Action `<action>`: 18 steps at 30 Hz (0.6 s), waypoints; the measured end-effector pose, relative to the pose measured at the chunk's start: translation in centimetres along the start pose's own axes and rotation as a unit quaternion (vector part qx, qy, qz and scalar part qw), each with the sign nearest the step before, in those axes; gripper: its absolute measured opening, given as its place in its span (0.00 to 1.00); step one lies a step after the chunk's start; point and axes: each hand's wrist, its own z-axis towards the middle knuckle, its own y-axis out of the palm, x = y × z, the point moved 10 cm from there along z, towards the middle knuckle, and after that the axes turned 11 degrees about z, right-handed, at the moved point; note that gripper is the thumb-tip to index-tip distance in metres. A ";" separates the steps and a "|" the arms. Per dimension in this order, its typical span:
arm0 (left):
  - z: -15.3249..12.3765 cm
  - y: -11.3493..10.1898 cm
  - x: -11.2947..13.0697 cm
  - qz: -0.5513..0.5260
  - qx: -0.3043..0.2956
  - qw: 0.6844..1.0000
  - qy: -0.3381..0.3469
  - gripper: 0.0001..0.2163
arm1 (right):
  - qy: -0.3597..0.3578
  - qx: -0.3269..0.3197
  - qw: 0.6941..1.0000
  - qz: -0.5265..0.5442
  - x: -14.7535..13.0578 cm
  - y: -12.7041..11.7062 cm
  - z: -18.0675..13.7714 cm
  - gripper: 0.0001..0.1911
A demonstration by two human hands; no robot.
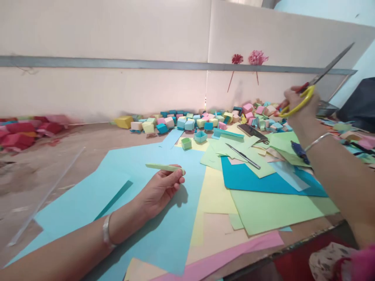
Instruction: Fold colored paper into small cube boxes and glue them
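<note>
Between the thumb and fingers of my left hand is a folded strip of pale green paper, held above a large light blue sheet. My right hand is raised at the right, closed round a pair of scissors with yellow and red handles. The long blades point up and to the right, away from the paper. A small green paper box and a light blue paper box sit beyond my left hand. A slim metal craft knife lies on green paper scraps.
Many small coloured paper boxes line the wall, with red ones at the left. A phone lies behind the knife. A clear ruler-like strip rests at left. Pink paper lies along the table's front edge.
</note>
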 end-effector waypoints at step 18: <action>-0.5 -1.0 5.3 -0.089 0.038 0.991 0.096 0.03 | -0.126 -0.203 0.920 0.311 -19.8 16.1 -20.4 0.22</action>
